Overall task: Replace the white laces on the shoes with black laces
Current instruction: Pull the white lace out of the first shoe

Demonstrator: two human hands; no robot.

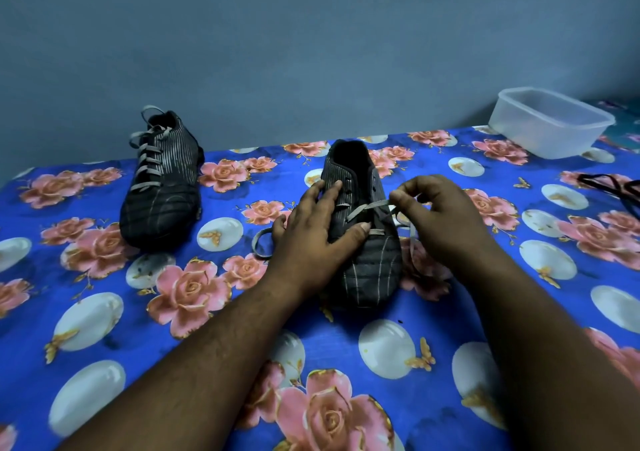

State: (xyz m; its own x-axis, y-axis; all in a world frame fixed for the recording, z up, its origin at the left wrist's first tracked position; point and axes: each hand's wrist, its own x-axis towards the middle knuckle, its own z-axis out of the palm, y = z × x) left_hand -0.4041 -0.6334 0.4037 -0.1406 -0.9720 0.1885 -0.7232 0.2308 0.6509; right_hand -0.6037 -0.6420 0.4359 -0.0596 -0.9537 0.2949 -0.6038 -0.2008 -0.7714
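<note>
Head view, surface: a table is seen covered by a blue floral cloth printed with pink roses and white ovals; a grey-blue wall is seen behind it.
Near shoe: a dark striped shoe is laid at centre, toe toward the camera, opening toward the wall.
Near shoe lace: a white lace is found threaded only through the lower eyelets; the upper eyelets are seen bare. One loose end is looped on the cloth just left of the shoe, another is trailed down its right side.
Left hand: the left hand is laid flat on the shoe, fingers straight and spread, thumb pressed near the lowest lace crossing. Nothing is gripped.
Right hand: the right hand is held at the shoe's right edge, fingers curled; a strand of the white lace is pinched between thumb and fingertips.
Far shoe: a second dark shoe is placed well apart at left rear, fully laced with a white lace of its own.
Black laces: black laces are seen bundled at the right edge of the cloth, partly cut off by the frame.
Container: a translucent plastic tub is set at right rear.
</note>
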